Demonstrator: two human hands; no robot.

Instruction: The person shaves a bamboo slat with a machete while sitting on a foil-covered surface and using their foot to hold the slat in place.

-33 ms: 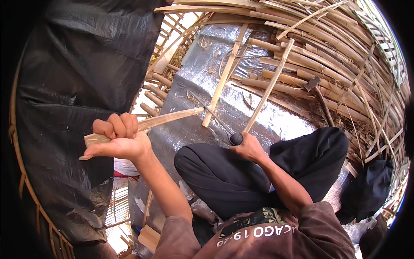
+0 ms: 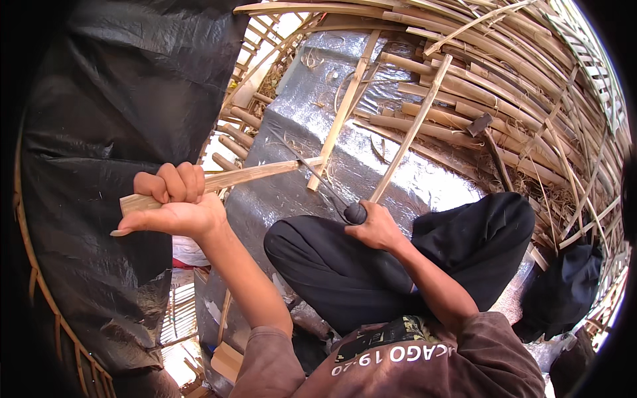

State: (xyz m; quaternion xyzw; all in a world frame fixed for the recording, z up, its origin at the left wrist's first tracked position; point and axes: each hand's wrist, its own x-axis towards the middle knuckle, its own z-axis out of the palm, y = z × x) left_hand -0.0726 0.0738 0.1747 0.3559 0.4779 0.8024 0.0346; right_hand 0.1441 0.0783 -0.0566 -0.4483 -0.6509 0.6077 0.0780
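My left hand [image 2: 174, 202] is closed around a short split bamboo strip [image 2: 259, 174], held level out to my left. My right hand [image 2: 379, 227] grips a knife by its dark round handle [image 2: 355, 212]. The thin blade [image 2: 312, 174] runs up and to the left and meets the far end of the strip. Both hands work above my crossed legs in black trousers [image 2: 345, 272].
A silver foil sheet [image 2: 312, 99] covers the ground ahead, with two long bamboo slats [image 2: 345, 109] lying on it. Several bamboo poles and strips [image 2: 504, 73] are piled at the right, a hammer-like tool [image 2: 482, 126] among them. A black plastic sheet [image 2: 113, 99] hangs at left.
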